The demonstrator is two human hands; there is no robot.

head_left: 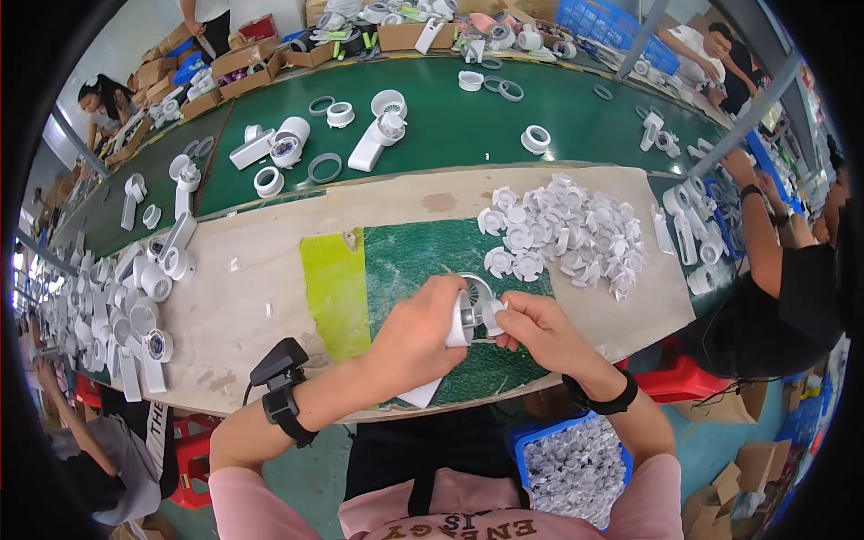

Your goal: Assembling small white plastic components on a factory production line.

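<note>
L hand (418, 326) is wrapped firmly round a white fan housing (458, 322), its round mouth turned toward the R hand (543, 331); R thumb + fingers are pinched nearly closed on a small white pc (492, 315), prob. a bladed one, right at that mouth. Both pcs sit just below ctr of frame, over the green mat (409, 256). Looks mid-step: small pc doesn't appear fully seated, tho fingers hide the contact.

Just up-right of the hands: big heap of loose bladed pcs (580, 229), so plenty left. Yellow-green sheet (331, 292) borders the mat's L edge. Far L of frame: crowded pile of fan units (135, 301); can't tell how many are done. Lower ctr-right: blue bin (518, 450) full of small whitish pcs. Upper ctr: green belt (441, 126) w/ scattered units + rings, seemingly incomplete.
</note>
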